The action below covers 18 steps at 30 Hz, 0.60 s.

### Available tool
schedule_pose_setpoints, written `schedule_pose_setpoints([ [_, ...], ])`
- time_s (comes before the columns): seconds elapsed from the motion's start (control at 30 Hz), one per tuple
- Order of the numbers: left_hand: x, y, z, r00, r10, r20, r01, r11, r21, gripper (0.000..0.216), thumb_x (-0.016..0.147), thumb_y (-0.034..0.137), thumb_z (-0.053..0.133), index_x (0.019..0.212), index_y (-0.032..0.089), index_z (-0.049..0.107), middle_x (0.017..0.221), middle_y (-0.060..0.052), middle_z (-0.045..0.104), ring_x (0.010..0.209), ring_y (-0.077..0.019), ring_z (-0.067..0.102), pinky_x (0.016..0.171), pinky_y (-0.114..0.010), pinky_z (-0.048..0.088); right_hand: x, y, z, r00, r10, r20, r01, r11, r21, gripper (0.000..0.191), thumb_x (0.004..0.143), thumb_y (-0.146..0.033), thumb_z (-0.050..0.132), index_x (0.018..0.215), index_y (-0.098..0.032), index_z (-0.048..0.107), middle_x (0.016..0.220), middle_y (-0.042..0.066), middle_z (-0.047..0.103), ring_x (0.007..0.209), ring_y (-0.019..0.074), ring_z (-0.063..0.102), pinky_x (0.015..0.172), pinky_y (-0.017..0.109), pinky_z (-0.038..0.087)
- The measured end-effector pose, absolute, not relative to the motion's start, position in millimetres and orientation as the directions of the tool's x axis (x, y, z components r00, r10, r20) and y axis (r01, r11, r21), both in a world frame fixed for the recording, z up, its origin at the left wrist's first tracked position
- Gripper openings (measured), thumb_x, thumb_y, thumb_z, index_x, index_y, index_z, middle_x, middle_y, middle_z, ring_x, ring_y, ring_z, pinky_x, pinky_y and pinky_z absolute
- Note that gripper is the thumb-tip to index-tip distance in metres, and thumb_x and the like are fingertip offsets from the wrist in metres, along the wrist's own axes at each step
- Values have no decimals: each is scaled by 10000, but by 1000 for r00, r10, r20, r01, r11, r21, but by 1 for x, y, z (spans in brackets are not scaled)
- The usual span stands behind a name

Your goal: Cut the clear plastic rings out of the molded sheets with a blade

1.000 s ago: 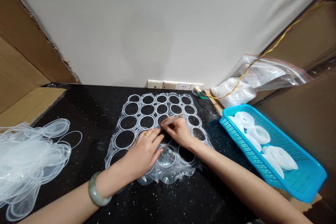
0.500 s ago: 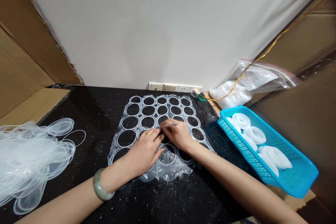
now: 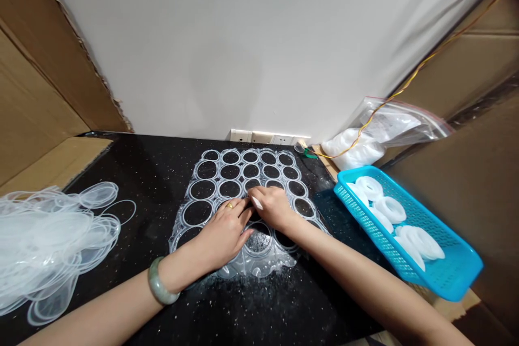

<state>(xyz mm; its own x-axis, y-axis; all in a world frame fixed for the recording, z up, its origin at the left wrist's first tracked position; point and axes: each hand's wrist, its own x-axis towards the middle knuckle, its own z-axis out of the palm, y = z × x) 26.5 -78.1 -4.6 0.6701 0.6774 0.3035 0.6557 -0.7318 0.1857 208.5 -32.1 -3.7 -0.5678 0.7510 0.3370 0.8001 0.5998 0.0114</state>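
A clear plastic sheet [image 3: 203, 190] punched with rows of round holes lies on the black tabletop [image 3: 154, 173]. My left hand [image 3: 223, 233], with a gold ring and a green bangle on the wrist, lies flat on the sheet's near middle, fingers stretched out. My right hand [image 3: 274, 206] is closed beside it, fingertips meeting the left ones over one hole. A thin pale tool tip [image 3: 256, 203] shows between its fingers. White flecks litter the sheet's near edge.
A heap of clear plastic discs and rings [image 3: 44, 238] sits at the left. A blue basket [image 3: 446, 284] holding white rings [image 3: 391, 208] stands at the right, with a zip bag [image 3: 389, 127] and a yellow wire behind it. Cardboard walls [image 3: 32, 108] flank both sides; wall sockets [image 3: 263, 137] sit behind.
The thin tool in my right hand has swung down from lying across the fingers to nearly hidden under them. Both hands stay at the same hole; my view shifted slightly.
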Motion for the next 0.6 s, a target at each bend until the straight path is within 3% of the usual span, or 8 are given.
schedule_pose_setpoints([
  [0.13,26,-79,-6,662,683,309,667,-725,171,420,953,348,491,1281,94,558,1339,-206,554,1267,-332,501,1050,-509,421,210,-26,-2,-531,775,342,829,558,22,167,908,-122,505,867,-157,663,789,58,707,628,143,603,575,267,329],
  [0.27,25,-79,-7,666,691,280,682,-717,147,433,942,332,519,1298,88,559,1373,-212,533,1279,-346,495,1048,-506,425,213,-21,-2,-437,809,392,862,501,-74,220,946,-170,475,902,-165,690,796,71,725,644,155,632,586,257,360],
  [0.43,25,-80,-7,656,684,320,669,-723,172,411,951,331,501,1291,108,559,1351,-197,554,1261,-324,511,1026,-506,441,217,-19,1,-376,837,397,705,537,-463,186,920,-215,547,860,-189,721,911,58,754,775,166,684,690,244,455],
  [0.6,20,-78,3,666,663,343,631,-745,214,313,949,270,510,1212,129,604,1273,-146,618,1182,-281,556,1036,-501,436,237,0,9,-190,924,331,485,381,-787,210,847,-358,641,812,-170,729,746,47,719,544,139,602,527,246,451],
])
